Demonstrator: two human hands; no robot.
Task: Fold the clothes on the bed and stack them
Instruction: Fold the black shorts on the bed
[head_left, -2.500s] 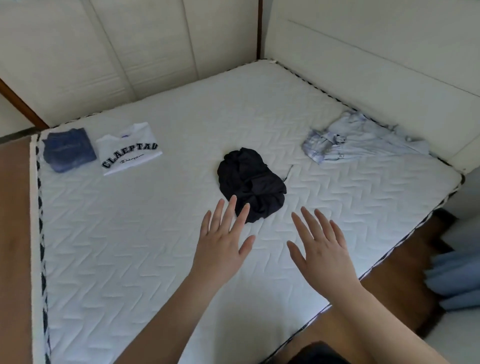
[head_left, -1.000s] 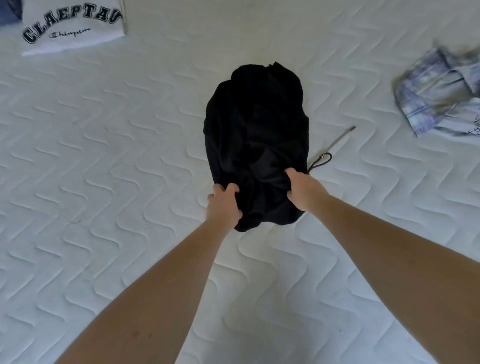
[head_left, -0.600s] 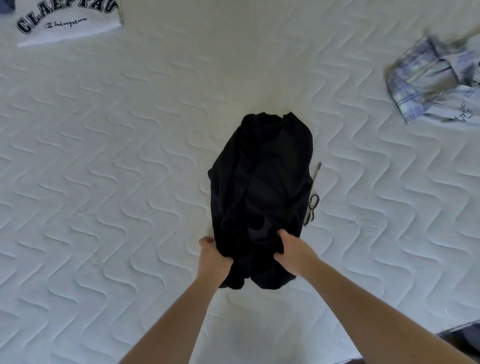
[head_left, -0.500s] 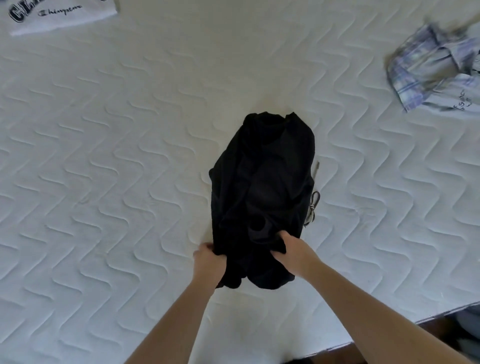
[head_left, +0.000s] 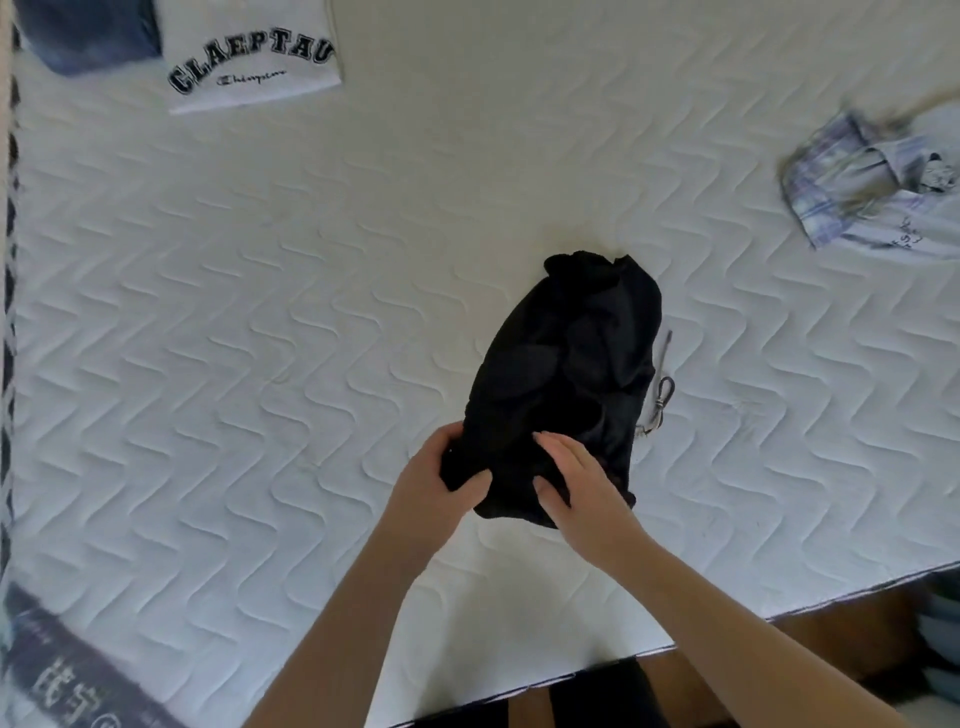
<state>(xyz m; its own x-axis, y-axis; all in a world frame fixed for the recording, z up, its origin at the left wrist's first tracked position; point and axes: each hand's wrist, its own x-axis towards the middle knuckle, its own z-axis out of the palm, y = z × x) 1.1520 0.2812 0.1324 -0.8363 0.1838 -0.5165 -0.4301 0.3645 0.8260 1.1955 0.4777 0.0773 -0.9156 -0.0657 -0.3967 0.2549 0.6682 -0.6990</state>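
I see my left hand (head_left: 441, 488) and right hand (head_left: 576, 488) both clutching the near end of a crumpled black garment (head_left: 566, 374), drawstring (head_left: 661, 387) trailing, near the mattress (head_left: 260, 338) front edge, while a folded white T-shirt (head_left: 254, 57) toward the far-left corner reads "CLAEPTAU".

We've got both bare forearms reaching up from the bottom edge, converging toward the middle; our left hand (head_left: 439, 480) has its fingers curled and thumb pressed over a bunched bit of the black garment (head_left: 566, 374) at its near left corner, properly pinching it; our right hand (head_left: 576, 480) sits just beside it, back facing up, fingers stretched forward on the cloth and thumb tucked against the near edge; the two hands are close but not touching.
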